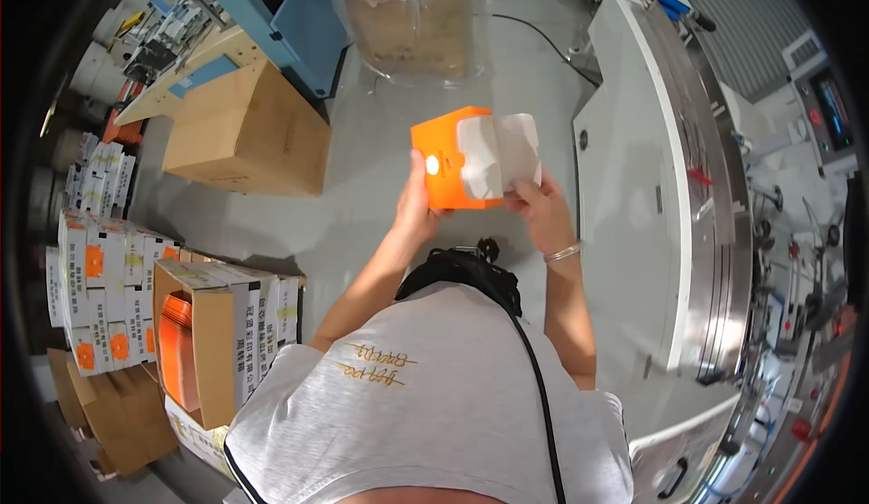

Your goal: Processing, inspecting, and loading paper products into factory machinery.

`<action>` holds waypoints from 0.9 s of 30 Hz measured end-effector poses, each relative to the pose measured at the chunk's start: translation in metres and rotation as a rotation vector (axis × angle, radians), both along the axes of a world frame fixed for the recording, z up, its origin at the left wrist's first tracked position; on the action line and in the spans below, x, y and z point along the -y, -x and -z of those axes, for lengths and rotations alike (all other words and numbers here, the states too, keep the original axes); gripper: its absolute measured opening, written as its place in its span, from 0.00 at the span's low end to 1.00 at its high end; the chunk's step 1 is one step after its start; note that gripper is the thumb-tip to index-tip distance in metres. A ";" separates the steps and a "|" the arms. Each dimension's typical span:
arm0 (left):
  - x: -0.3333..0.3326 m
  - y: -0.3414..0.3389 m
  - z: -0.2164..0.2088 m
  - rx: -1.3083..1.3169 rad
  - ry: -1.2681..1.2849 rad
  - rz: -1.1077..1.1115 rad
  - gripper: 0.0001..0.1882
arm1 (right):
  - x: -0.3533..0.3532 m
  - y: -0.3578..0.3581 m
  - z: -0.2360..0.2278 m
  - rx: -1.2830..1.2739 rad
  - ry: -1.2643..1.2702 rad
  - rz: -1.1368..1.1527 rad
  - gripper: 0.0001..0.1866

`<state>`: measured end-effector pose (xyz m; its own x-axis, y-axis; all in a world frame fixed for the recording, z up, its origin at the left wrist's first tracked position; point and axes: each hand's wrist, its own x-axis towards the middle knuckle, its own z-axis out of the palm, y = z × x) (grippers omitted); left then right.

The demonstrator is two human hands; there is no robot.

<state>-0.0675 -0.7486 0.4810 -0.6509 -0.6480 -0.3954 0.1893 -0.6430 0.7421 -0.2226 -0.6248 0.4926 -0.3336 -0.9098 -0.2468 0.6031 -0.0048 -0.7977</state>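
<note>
An orange carton (438,162) is held up in front of me, over the grey floor. White flaps (518,142) stick out along its right side, showing the unprinted inner face of the card. My left hand (416,203) grips the carton's lower left edge, thumb on the printed front and the other fingers mostly hidden behind. My right hand (541,210), with a bracelet at the wrist, is closed on the lower edge of the white flaps. The right fingertips are partly hidden by the card.
An opened brown box (195,350) holding flat orange cartons stands at my left, beside stacked white boxes (104,287). A closed brown box (253,133) sits on the floor at front left. A plastic-lined box (407,28) stands ahead. White machinery (634,187) runs along the right.
</note>
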 end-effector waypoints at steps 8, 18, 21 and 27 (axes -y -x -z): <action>0.033 0.107 -0.026 0.055 0.409 -0.278 0.29 | 0.037 0.082 -0.048 -0.938 0.027 0.442 0.27; 0.086 0.225 -0.012 0.059 0.722 -0.164 0.22 | 0.096 0.174 -0.038 -1.058 -0.262 0.495 0.26; 0.107 0.258 -0.014 0.129 0.817 -0.164 0.17 | 0.118 0.204 -0.037 -1.075 -0.295 0.477 0.23; 0.180 0.329 0.005 0.152 0.832 -0.050 0.18 | 0.170 0.268 -0.046 -0.901 -0.349 0.350 0.22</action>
<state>-0.3969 -0.9281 0.4757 -0.5917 -0.7935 0.1419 0.0627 0.1302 0.9895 -0.4906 -0.7951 0.5385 -0.7583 -0.6519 -0.0057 -0.2107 0.2534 -0.9442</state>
